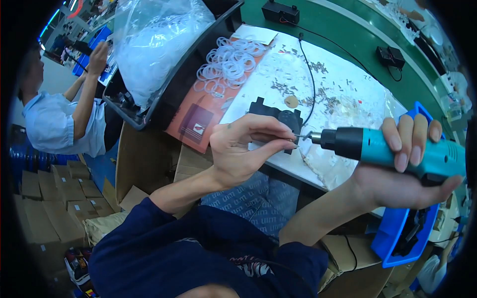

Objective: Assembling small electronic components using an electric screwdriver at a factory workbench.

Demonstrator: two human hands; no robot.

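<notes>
My right hand (397, 171) is wrapped round a teal and black electric screwdriver (370, 144), held level with its bit pointing left. My left hand (241, 146) is closed in a pinch, thumb and fingertips right at the bit's tip. Whatever lies between those fingertips is too small to make out. Behind and below the left hand, a black plastic part (263, 108) rests on the white work surface (293, 47), partly hidden by the fingers. A small round tan disc (291, 102) lies by it, and many tiny dark screws (330, 104) are scattered beyond.
Clear rings (231, 64) lie heaped on an orange-brown sheet (186, 124). Left of them, a black crate (169, 94) holds a big clear bag (154, 49). Blue bin (392, 243) at right; black boxes (280, 12) with cables at the back. A co-worker (64, 119) sits far left.
</notes>
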